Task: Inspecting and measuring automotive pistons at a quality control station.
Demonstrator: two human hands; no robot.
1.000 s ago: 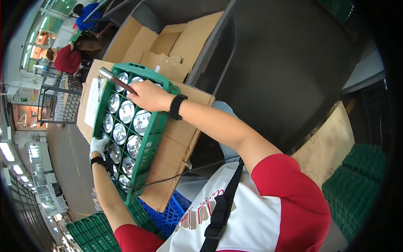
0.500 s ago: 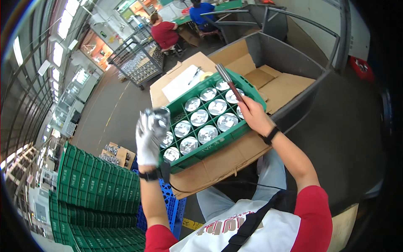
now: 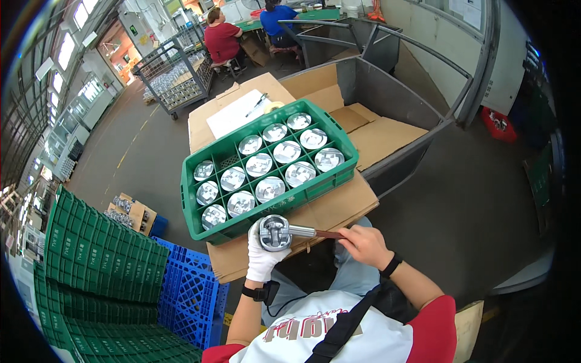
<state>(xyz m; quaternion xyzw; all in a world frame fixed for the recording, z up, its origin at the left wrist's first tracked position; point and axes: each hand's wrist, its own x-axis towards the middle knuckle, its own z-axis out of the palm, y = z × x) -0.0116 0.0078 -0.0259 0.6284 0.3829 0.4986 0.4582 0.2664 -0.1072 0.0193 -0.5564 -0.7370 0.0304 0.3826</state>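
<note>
The bare fingers (image 3: 350, 239) of the right hand (image 3: 367, 247) are closed in a pinch on the brown handle of a rod-shaped tool (image 3: 305, 231), while the left hand (image 3: 264, 261), white-gloved, has its fingers cupped around a round metal piston (image 3: 275, 236), spread only as wide as the piece. The piston lies straight to the left of the right fingers, and the tool bridges the two, its long axis running left to right and almost level; its metal end meets the piston's right side, though I cannot tell whether it goes in. The left hand is the nearer one, touching the piston; the right is well apart at the handle. Just beyond, a green divided crate (image 3: 311, 192) of similar pistons slants over a cardboard sheet (image 3: 339, 212). To the left stand stacked green crates (image 3: 103, 254) by a blue pallet (image 3: 189, 287). Farther off is a dark grey bin (image 3: 393, 91), right of a paper sheet (image 3: 233, 116), and two people sit at a green worktop (image 3: 327, 14).
</note>
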